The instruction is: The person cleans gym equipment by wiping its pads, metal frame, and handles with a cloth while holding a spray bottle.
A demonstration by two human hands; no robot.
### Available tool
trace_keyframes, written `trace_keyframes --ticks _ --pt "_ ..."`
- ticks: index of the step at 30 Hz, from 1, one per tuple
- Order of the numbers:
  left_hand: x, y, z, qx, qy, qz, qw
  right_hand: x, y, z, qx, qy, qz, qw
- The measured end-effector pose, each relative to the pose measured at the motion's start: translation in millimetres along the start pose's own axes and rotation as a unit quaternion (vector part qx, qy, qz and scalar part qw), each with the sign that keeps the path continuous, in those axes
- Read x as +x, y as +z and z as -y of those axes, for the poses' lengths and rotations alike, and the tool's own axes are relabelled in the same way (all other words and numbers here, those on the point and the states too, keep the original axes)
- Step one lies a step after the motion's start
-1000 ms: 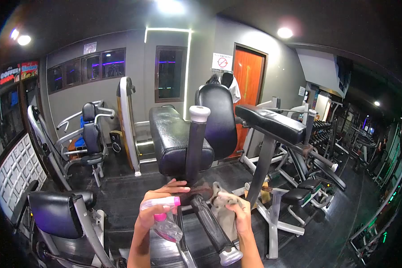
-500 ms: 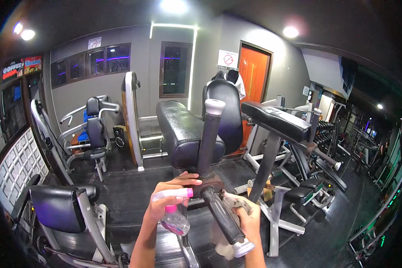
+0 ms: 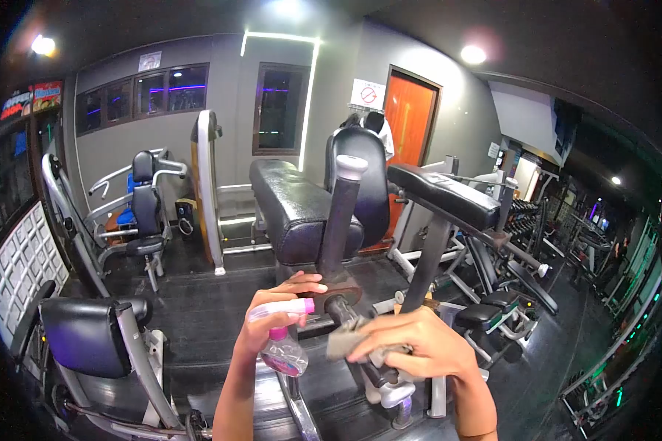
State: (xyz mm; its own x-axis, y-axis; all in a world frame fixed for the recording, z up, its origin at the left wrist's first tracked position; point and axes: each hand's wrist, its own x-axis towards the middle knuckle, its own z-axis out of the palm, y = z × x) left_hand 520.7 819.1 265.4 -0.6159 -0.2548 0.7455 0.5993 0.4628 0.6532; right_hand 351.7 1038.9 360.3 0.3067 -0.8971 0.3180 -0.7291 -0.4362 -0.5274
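Observation:
A clear spray bottle (image 3: 285, 359) with a pink collar and white-and-pink trigger head hangs in my left hand (image 3: 261, 312). The fingertips of that hand rest against the metal joint (image 3: 340, 285) of a gym machine. My right hand (image 3: 430, 342) presses a greyish cloth (image 3: 348, 340) over the top of the machine's lower black handle (image 3: 339, 309), covering its middle. A silver end cap (image 3: 397, 395) shows below that hand. Above the joint rises a second black handle (image 3: 340, 220) with a white cap. Just behind it is a black padded bench (image 3: 290, 202).
A slanted black pad (image 3: 449, 192) on a post stands close at right. A padded seat machine (image 3: 92, 334) is near at left. Farther back are another seat machine (image 3: 147, 209), an orange door (image 3: 404, 121) and a dumbbell rack (image 3: 522, 215).
My right hand has moved from beneath the lower handle to over its top, bringing the cloth with it. My left hand still holds the bottle by the joint. The view has shifted slightly.

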Motion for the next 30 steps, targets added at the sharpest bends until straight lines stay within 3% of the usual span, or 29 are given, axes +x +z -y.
trace_keyframes --ticks 5,7,11,20,25,28,30 --pt "-1 5 4 0.009 0.005 -0.011 1.000 9 -16 2 -0.027 -0.046 0.075 0.996" --pt "-2 8 8 0.021 0.040 -0.040 0.998 27 -17 -2 -0.108 -0.038 0.084 0.990" --pt "-4 17 10 0.032 0.052 -0.070 0.996 57 -11 -32 -0.157 -0.065 0.022 0.985" --pt "-3 25 -5 0.049 0.026 -0.086 0.995 35 13 25 -0.292 -0.028 0.069 0.953" --pt "-7 30 -4 0.046 0.035 -0.094 0.994 10 0 52 -0.250 -0.009 0.116 0.961" --pt "-7 32 -5 0.064 0.021 -0.104 0.992 -8 -12 63 -0.134 0.031 0.139 0.981" --pt "-8 36 -4 0.063 0.027 -0.112 0.991 -21 -13 52 -0.101 0.000 0.103 0.990"
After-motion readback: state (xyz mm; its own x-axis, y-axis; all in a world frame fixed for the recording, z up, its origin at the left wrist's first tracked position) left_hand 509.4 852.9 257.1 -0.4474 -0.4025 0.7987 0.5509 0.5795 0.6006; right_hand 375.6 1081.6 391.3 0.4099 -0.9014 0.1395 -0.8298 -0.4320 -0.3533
